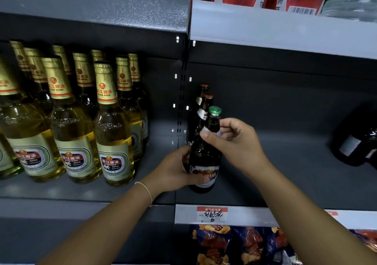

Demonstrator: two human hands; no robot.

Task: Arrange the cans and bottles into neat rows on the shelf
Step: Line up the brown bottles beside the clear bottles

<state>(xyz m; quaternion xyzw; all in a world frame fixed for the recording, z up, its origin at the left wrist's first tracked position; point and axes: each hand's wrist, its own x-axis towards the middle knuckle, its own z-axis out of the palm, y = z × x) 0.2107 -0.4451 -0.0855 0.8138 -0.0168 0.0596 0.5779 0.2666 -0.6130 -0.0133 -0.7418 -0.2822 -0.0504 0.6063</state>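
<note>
Two hands hold one dark bottle with a green cap (206, 154), which stands upright at the near edge of the grey shelf (285, 173), just right of the upright divider: the left hand (175, 168) grips its lower body beside the label, and the right hand (232, 140) pinches its neck with curled fingers. Two more dark bottles with red-brown caps (204, 103) stand in a line right behind it, toward the far wall. About ten pale gold-foiled beer bottles (110, 126) stand in rows on the left section, and another dark bottle (355, 142) sits at the far right edge.
</note>
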